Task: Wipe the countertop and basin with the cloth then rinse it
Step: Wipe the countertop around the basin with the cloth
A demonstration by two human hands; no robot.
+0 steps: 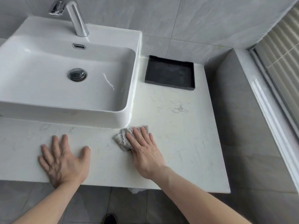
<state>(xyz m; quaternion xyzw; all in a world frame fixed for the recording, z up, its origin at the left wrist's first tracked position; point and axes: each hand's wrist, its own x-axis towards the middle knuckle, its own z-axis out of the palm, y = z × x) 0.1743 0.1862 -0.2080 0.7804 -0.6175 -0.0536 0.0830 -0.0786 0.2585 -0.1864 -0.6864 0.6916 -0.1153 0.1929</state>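
Note:
A crumpled grey cloth lies on the white marble countertop, just off the front right corner of the white basin. My right hand presses flat on the cloth with straight fingers, covering its right half. My left hand rests flat on the countertop in front of the basin, fingers spread, holding nothing. A chrome tap stands at the back of the basin, and no water runs from it. The basin's drain plug sits in the middle of the bowl.
A black rectangular tray stands at the back of the countertop, right of the basin. Grey tiled walls close the back and right side. A window with blinds is at the far right. Below the counter's front edge is grey floor.

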